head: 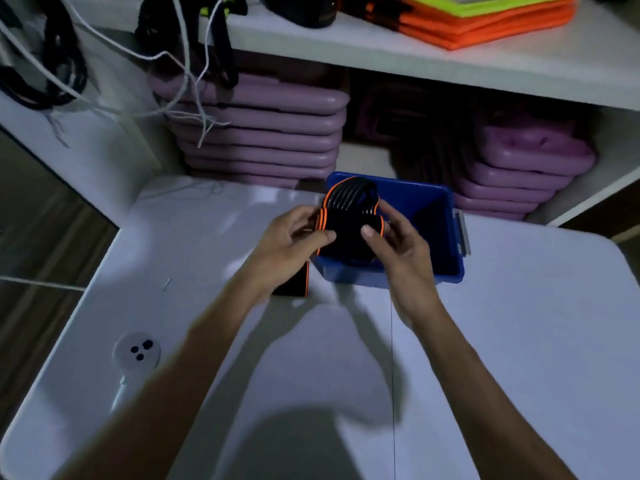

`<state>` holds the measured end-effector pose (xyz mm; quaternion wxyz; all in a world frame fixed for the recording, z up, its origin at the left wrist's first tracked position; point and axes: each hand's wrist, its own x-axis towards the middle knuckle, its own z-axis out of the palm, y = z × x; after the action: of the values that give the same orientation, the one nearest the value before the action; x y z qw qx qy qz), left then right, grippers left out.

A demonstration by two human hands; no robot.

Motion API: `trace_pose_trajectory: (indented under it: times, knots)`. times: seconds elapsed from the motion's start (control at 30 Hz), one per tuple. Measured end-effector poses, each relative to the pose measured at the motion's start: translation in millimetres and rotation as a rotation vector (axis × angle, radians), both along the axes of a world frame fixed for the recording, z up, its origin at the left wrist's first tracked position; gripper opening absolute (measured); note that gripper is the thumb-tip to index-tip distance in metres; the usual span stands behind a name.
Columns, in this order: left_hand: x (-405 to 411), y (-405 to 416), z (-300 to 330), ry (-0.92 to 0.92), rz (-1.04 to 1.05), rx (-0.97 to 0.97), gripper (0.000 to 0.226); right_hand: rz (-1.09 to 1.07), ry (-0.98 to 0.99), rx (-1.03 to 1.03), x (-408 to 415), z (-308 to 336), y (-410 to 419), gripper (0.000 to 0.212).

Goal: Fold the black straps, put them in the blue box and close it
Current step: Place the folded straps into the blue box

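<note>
**Two hands, one box, one bundle of straps**

Two bare hands, the left hand (294,237) and the right hand (394,237), one blue box (433,202) and one folded bundle of black straps (349,216) appear on a single white table (519,341). Behind stand two stacks of purple trays (263,133), their number too blurred to count. One pile of orange and yellow fabric (478,19) lies on the shelf (381,53).

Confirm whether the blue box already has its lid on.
No: the blue box stands open, and both hands hold the folded black strap over it.
</note>
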<state>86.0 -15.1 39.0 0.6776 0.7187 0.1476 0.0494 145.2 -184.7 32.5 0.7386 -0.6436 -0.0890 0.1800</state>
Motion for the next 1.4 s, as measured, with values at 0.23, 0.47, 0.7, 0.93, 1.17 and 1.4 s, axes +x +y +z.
trace_pose_trajectory:
  times: [0.23, 0.47, 0.7, 0.93, 1.17, 1.4]
  knots:
    - [60.7, -2.2, -32.3, 0.014, 0.156, 0.328, 0.043, -0.058, 0.104, -0.293, 88.8, -47.5, 13.7, 0.043]
    - [30.6, 24.2, -84.9, 0.065, 0.293, 0.403, 0.035, 0.280, 0.267, -0.857, 122.2, -87.4, 15.5, 0.031]
    - [7.4, 38.3, -109.8, 0.251, 0.428, 0.463, 0.033, 0.329, -0.001, -1.097, 120.9, -83.6, 25.1, 0.056]
    - [-8.0, 35.9, -129.7, 0.489, 0.402, 0.323, 0.048, -0.117, -0.438, -0.622, 0.2, -25.8, 54.8, 0.024]
    - [-12.5, 39.1, -139.8, 0.556, 0.373, 0.279, 0.053, 0.059, -0.094, -0.689, -75.1, -104.2, 72.7, 0.032]
    - [-3.2, 40.0, -140.5, 0.634, 0.372, 0.122, 0.060, -0.163, 0.200, -0.643, -48.5, -138.6, 95.9, 0.028]
